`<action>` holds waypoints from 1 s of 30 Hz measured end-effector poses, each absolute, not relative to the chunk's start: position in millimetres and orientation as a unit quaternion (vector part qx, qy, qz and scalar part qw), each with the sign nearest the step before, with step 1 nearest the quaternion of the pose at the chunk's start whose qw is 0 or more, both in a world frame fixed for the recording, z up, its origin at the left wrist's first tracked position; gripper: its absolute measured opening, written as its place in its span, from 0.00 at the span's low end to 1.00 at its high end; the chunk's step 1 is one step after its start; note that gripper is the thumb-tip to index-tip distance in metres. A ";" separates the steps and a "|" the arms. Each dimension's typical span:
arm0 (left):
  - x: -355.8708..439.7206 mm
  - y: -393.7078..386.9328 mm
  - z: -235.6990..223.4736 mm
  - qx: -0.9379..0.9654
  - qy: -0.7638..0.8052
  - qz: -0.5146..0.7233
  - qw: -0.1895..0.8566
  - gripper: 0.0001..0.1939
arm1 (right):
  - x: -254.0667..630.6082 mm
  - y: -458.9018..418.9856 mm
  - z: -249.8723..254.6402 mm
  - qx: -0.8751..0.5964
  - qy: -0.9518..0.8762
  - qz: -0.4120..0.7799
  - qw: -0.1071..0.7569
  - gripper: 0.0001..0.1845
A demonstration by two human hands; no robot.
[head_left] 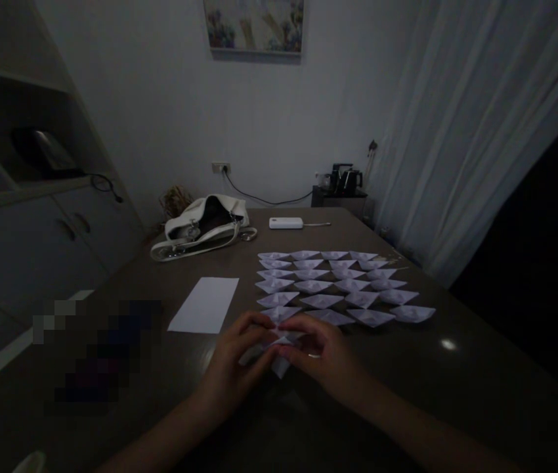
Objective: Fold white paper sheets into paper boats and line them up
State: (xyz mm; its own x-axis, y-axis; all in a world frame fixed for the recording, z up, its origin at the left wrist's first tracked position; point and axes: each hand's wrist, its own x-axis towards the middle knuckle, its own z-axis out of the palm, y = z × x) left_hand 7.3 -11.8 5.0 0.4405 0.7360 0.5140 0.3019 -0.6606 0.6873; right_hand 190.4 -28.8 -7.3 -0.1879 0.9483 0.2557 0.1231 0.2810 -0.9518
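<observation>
Tabletop (407,374), dark and glossy, spreads beneath our grip and out to both sides. Beyond the grip, to its left, sits a white handbag (188,228), its mouth gaping. Straight ahead of our fingers and off to their right, paper boats (322,301) stand in close rows, one so near the fingertips that we cannot tell whether it touches them. A blank sheet (205,305) lies left of the grip and a little beyond it. Our left hand (232,361) and right hand (331,355) meet, thumbs on the near side and fingers curled over the far side, pinching a small folded paper (283,341) between them; its pointed end juts toward us below the thumbs. Such thin layers, we judge, call for equal pressure from both hands: edges matched, creases pressed firmly, corners eased rather than tugged.
</observation>
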 end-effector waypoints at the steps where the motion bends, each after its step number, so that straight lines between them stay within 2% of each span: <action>1: 7.6 -11.1 4.0 0.797 0.334 0.427 0.267 0.03 | 190.5 -27.2 -9.5 -0.419 -0.635 0.437 0.480 0.11; 3: 8.5 -9.4 1.6 0.756 0.364 0.435 0.327 0.04 | 191.1 -24.8 -12.2 -0.411 -0.622 0.447 0.494 0.06; 7: 10.9 -5.7 -2.1 0.640 0.387 0.393 0.534 0.19 | 192.3 -24.1 -11.0 -0.398 -0.626 0.407 0.534 0.04; 10: 11.8 -4.0 -2.0 0.625 0.369 0.353 0.591 0.20 | 192.3 -25.2 -8.8 -0.404 -0.650 0.358 0.535 0.04; 12: 11.8 -3.9 -1.4 0.637 0.361 0.342 0.589 0.16 | 191.9 -25.7 -7.7 -0.412 -0.647 0.356 0.533 0.04; 16: 11.5 -7.1 0.0 0.645 0.350 0.348 0.584 0.12 | 191.5 -26.3 -4.4 -0.426 -0.624 0.396 0.523 0.12; 22: 11.2 -13.2 3.9 0.637 0.359 0.392 0.558 0.14 | 191.9 -27.9 0.3 -0.428 -0.634 0.421 0.488 0.07; 24: 9.9 -12.3 4.1 0.652 0.359 0.397 0.537 0.12 | 191.9 -27.2 -1.1 -0.442 -0.636 0.408 0.484 0.04; 30: 3.0 -5.0 5.2 0.704 0.391 0.425 0.412 0.10 | 192.2 -21.6 -5.8 -0.437 -0.577 0.467 0.509 0.13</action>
